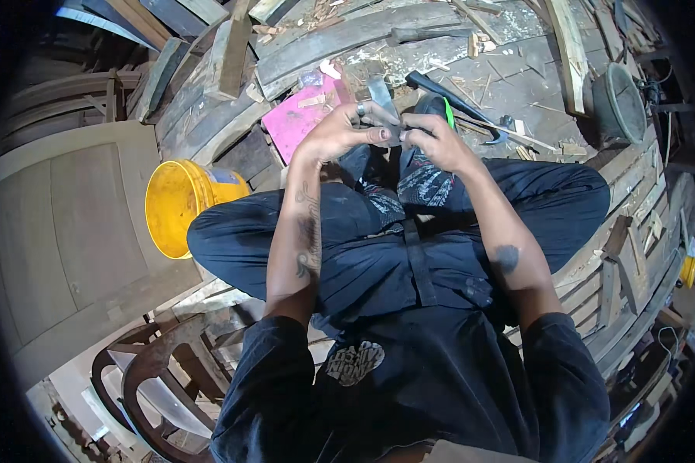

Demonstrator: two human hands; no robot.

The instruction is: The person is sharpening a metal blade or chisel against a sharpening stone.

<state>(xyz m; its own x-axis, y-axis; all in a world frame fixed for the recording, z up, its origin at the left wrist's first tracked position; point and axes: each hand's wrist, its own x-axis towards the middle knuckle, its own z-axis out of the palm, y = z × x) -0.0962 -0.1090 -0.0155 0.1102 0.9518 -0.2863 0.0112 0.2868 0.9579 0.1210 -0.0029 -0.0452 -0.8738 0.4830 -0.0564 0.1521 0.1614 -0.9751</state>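
The left hand (340, 133) and right hand (434, 140) meet in front of the person's crossed legs, fingers curled and knuckles almost touching, both closed on a flat grey metal blade (382, 96). The blade stands up between them, tilted a little to the left, its broad end clear above the fingers and its lower part hidden in the grip. The left hand wears a ring and pinches the blade from the left side; the right hand clamps it from the right, thumb toward the middle. The blade looks dull, worn and pale grey, with a squared top edge. Just beyond the hands lies a pink board (300, 119) on the planks (409, 46), which are strewn with wood chips. To the right of the blade lies a dark hammer (455, 104), its head near the right hand, with a thin green stick (449, 114) beside it. A yellow bucket (179, 202) stands by the left knee, well apart from the hands.
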